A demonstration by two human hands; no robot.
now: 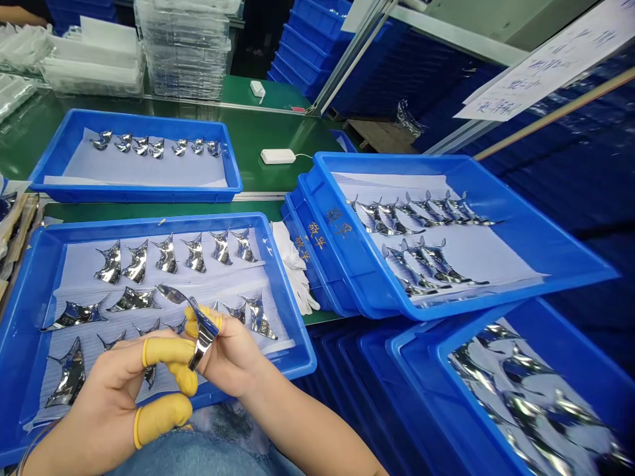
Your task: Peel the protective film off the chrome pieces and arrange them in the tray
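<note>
A curved, mirror-bright chrome piece (204, 340) with pointed ends is raised over the near blue tray. My right hand (235, 354) grips it from the right, thumb and fingers closed on its upper part. My left hand (124, 377) wears yellow finger cots. Its index and middle fingertips are bent up against the piece's left edge, while the thumb stands apart below, so this hand is not closed on it. Beneath both hands is the blue tray (290, 311), lined with white paper. Rows of similar chrome pieces (166, 254) lie in it, some hidden behind my hands.
Another blue tray (143, 193) with small chrome pieces sits farther back. Stacked blue trays (377, 277) with more pieces rise at the right, above a lower tray (446, 350). White gloves (295, 271) lie between. A white box-shaped device (278, 157) rests on the green table (253, 132).
</note>
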